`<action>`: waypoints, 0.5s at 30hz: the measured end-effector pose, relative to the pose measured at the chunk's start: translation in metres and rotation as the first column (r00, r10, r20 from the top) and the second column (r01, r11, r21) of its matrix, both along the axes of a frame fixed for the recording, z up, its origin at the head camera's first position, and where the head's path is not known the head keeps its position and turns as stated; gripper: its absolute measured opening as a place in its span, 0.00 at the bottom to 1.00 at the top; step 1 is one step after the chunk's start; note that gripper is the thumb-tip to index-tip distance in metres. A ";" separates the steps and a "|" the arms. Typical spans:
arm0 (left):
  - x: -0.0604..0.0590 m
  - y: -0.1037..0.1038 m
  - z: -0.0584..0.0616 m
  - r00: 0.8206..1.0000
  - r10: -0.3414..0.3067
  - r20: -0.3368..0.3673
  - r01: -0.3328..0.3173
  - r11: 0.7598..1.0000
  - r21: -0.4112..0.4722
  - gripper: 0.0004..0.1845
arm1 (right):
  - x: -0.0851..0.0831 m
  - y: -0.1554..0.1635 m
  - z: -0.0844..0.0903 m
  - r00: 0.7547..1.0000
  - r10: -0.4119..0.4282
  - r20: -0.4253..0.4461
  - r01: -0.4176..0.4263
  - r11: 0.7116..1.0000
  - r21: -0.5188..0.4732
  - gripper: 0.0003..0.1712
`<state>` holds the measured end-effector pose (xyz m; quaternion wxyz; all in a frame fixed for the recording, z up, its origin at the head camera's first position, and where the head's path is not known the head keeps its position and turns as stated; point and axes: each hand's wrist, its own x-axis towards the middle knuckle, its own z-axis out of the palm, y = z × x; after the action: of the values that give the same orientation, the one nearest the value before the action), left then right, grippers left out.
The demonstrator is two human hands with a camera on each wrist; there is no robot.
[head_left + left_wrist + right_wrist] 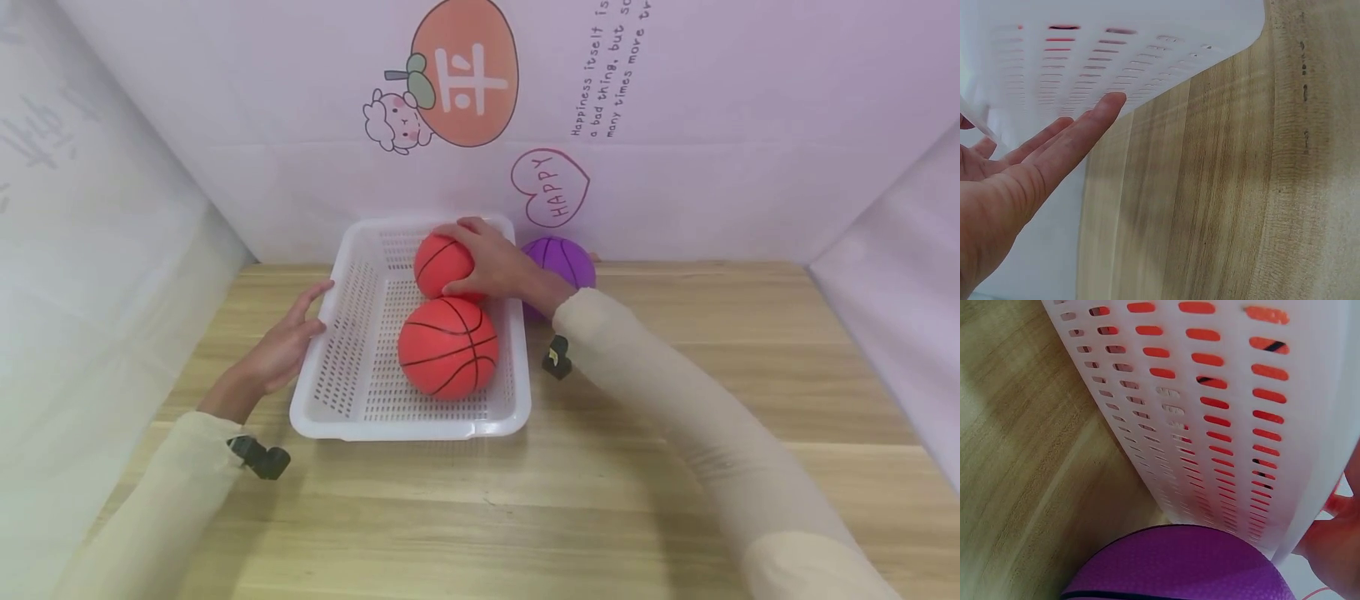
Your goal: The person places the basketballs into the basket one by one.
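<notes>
A white perforated plastic basket (408, 429) stands on the table with two red toy basketballs inside. My right hand (491, 258) reaches over the basket's right rim and grips the rear red ball (442, 265), fingers over its top and thumb at its front. Just in front of it lies the other red ball (448, 348). My left hand (281, 346) is at the basket's left side, its fingertips at the rim. In the left wrist view its fingers (1079, 140) extend beside the slotted wall. A purple toy basketball (564, 260) sits outside the basket, partly behind my right wrist.
The wood-grain table (465, 525) extends to both sides and in front of the basket. A white printed cloth (697, 183) rises close behind the basket, and further white cloth walls (90, 208) flank the table. Each sleeve carries a small black device (557, 358) at the wrist.
</notes>
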<state>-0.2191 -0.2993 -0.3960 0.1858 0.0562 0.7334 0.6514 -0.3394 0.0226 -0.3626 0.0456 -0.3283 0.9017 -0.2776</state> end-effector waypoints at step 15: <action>0.000 0.000 0.000 1.000 -0.018 -0.012 0.018 1.000 0.013 0.36 | 0.001 0.004 -0.001 1.000 0.022 0.005 -0.022 0.998 0.056 0.45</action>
<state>-0.2190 -0.2991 -0.3959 0.1869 0.0680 0.7297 0.6542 -0.3388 0.0271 -0.3634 0.0600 -0.3363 0.9053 -0.2522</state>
